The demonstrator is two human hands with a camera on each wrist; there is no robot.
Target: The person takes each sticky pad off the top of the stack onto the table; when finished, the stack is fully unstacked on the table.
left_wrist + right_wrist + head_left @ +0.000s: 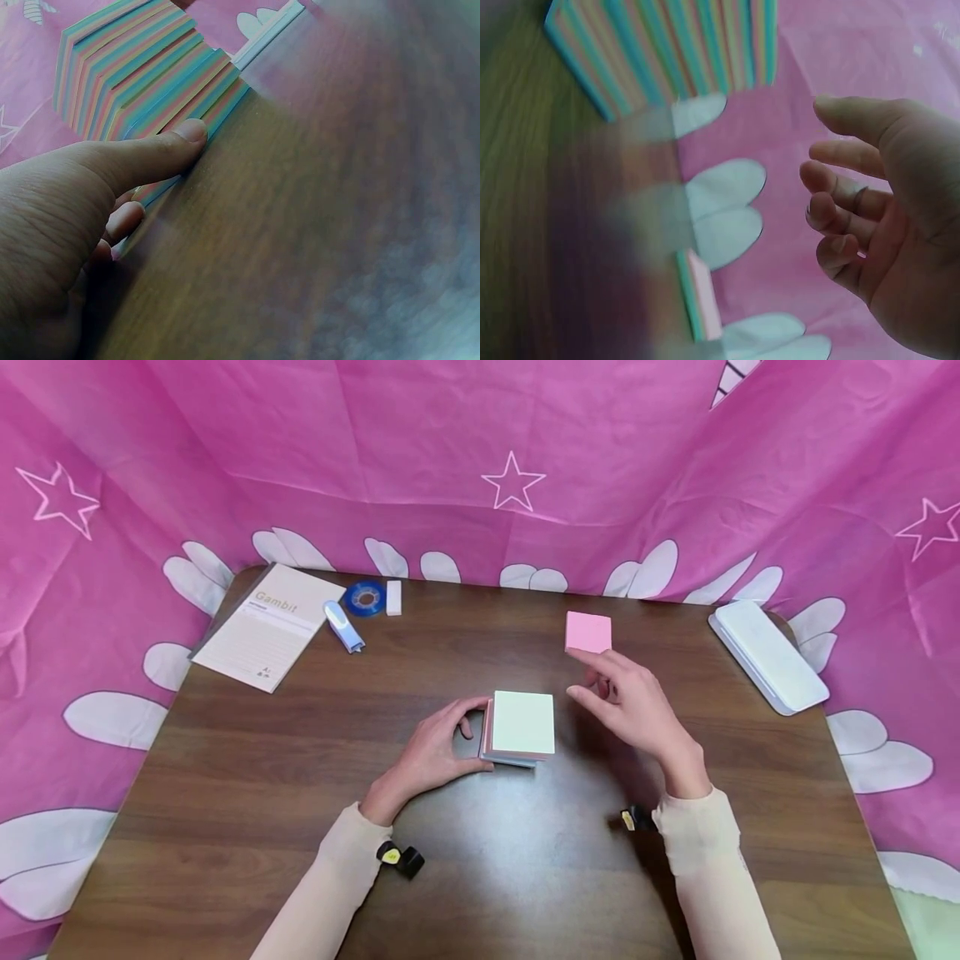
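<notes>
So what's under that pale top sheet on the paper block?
Beneath the pale top sheet, the paper block is many thin coloured layers: pink, blue, green, orange. The left hand holds its side, thumb against the bottom edge. The block covers whatever lies under it on the table.

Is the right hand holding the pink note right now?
No, the right hand hovers open with nothing in its grip, while the pink note lies flat on the table.

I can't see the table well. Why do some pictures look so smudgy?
Head view: sharp, with soft glare on the table. Left wrist view: the table blurs on the right, while the paper block and left hand stay clear. Right wrist view: a smeared band crosses the table edge.
</notes>
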